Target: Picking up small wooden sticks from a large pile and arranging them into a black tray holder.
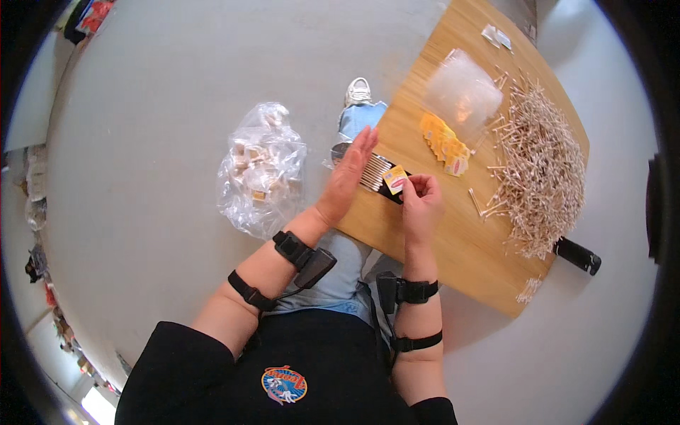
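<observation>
My left hand is held flat, fingers stretched out, at the left end of a row of cotton swabs. The swabs lie side by side on a narrow black holder near the table's left edge. Between thumb and forefinger, my right hand pinches a small yellow card over the holder's right part. Further up the table, more yellow cards lie fanned out. Beyond them is a stack of clear plastic bags. A large heap of loose cotton swabs covers the table's right side.
On the floor at left sits a big clear plastic bag with small packs inside. A black handle juts past the table's right edge. Two small packets lie at the wooden table's far end. A shoe shows beside the table.
</observation>
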Action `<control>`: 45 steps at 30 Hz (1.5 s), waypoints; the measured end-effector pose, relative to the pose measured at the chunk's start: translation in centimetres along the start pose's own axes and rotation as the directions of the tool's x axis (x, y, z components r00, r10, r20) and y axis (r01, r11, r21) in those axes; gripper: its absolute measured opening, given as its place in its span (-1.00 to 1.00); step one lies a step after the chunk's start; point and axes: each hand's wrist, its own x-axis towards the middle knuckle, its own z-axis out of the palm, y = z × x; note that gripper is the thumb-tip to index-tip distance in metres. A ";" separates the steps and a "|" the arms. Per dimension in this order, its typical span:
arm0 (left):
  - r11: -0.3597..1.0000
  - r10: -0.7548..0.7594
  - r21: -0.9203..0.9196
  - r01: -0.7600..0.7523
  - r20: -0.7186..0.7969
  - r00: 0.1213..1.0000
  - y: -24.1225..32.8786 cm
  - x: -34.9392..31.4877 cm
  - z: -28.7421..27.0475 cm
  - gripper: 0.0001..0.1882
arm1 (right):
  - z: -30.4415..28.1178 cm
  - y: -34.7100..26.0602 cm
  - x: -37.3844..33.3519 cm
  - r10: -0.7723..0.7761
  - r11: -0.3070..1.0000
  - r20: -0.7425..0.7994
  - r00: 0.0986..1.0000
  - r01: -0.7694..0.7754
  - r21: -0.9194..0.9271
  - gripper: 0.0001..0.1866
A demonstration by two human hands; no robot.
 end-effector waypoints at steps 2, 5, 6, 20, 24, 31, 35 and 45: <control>1.000 -0.002 -0.001 0.002 0.027 1.000 0.0 -0.1 0.5 -0.32 | 0.1 -0.4 -0.2 0.003 1.000 -0.004 1.000 -0.004 -0.016 -0.94; 0.999 -0.004 -0.045 0.003 -0.030 1.000 0.4 0.1 0.1 -0.32 | 1.4 -0.6 -0.4 -0.008 1.000 0.058 0.998 0.007 0.012 -0.94; 0.998 -0.009 -0.066 0.007 -0.037 0.999 0.5 0.1 0.1 -0.32 | 1.3 -0.6 -0.4 -0.008 1.000 0.054 0.999 0.008 0.006 -0.94; 0.918 -0.151 -0.392 0.061 -0.202 0.968 1.5 0.8 0.3 -0.29 | 3.7 -2.5 0.3 -0.170 0.884 0.184 0.968 0.232 -0.405 -0.87; 0.857 -0.166 -0.516 0.008 -0.262 0.950 1.7 0.4 -0.4 -0.31 | 4.1 -2.6 -0.1 -0.161 0.896 0.140 0.977 0.204 -0.394 -0.86; 0.991 -0.005 -0.130 -0.019 -0.181 0.983 2.4 0.9 -1.9 -0.26 | 4.2 -2.6 -0.1 -0.180 0.901 0.112 0.977 0.209 -0.380 -0.86; 0.989 -0.032 -0.148 0.006 -0.168 0.985 2.0 0.8 -1.6 -0.28 | 4.2 -3.3 -0.1 -0.126 0.878 0.105 0.987 0.160 -0.450 -0.85; 0.971 -0.048 -0.240 0.003 -0.181 0.982 1.4 1.2 -1.8 -0.29 | 4.5 -3.1 -0.5 -0.124 0.885 0.028 0.992 0.123 -0.449 -0.85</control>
